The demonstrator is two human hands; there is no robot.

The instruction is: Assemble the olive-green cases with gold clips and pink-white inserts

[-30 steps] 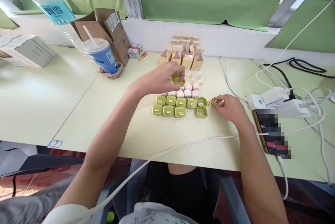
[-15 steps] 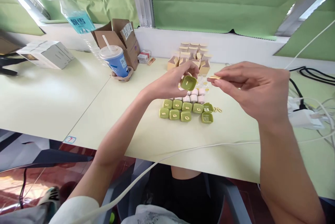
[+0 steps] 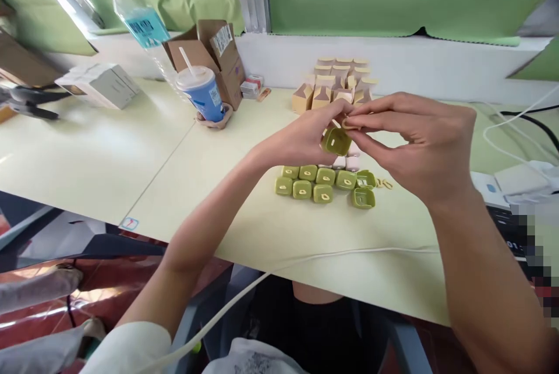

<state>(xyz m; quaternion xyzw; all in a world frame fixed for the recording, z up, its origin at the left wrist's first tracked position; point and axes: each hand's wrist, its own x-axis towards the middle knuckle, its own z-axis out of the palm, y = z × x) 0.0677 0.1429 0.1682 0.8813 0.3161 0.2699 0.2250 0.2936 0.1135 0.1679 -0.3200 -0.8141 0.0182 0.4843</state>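
My left hand is closed around a small green square plastic shell, its hollow side with a slot turned toward me. Pinched in the fingertips of my right hand is a small pale-yellow ring-like piece, right at the shell's upper edge; whether it touches cannot be made out. Below on the table lie rows of green rounded cases with yellow pieces on top. Two open green shells sit at their right end, beside a few loose yellow rings. White-pink cases are partly hidden behind my hands.
Several small open yellow cartons stand by the wall. To the left are a blue cup with a straw, a cardboard box, a tall bottle and a white box. A white cable crosses the table's front.
My right hand has brought the yellow piece leftward to the green shell, and the two hands now meet. The view has shifted slightly, showing more of the left side.
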